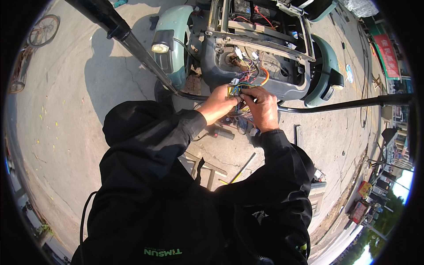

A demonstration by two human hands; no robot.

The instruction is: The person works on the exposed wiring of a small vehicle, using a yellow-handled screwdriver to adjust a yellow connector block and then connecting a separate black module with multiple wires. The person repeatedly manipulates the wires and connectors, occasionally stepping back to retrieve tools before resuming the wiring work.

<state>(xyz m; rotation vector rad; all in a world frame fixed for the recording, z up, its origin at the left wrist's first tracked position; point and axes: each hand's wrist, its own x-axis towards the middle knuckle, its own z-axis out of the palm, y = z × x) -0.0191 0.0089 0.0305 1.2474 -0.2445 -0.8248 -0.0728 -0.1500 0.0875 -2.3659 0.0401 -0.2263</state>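
Note:
At the back of an opened electric vehicle, my left hand (217,105) is closed on a bundle of coloured wires (236,91). A small yellow piece shows beside its fingers. My right hand (265,108) pinches at the same wires from the other side, its thumb and fingertips meeting the left hand's. What exactly lies between the right fingertips is too small to make out. More wires with white connectors (239,53) spread over the dark plastic body (214,66) just beyond. An orange cable (265,76) bends near my right hand. Further loose wires hang below both hands.
Green fenders with lamps (173,44) (327,70) flank the body. Black bars (145,59) (353,105) reach out to both sides. A battery (242,9) sits in the metal frame (260,43). Metal pieces and a rod (243,168) lie on the concrete ground.

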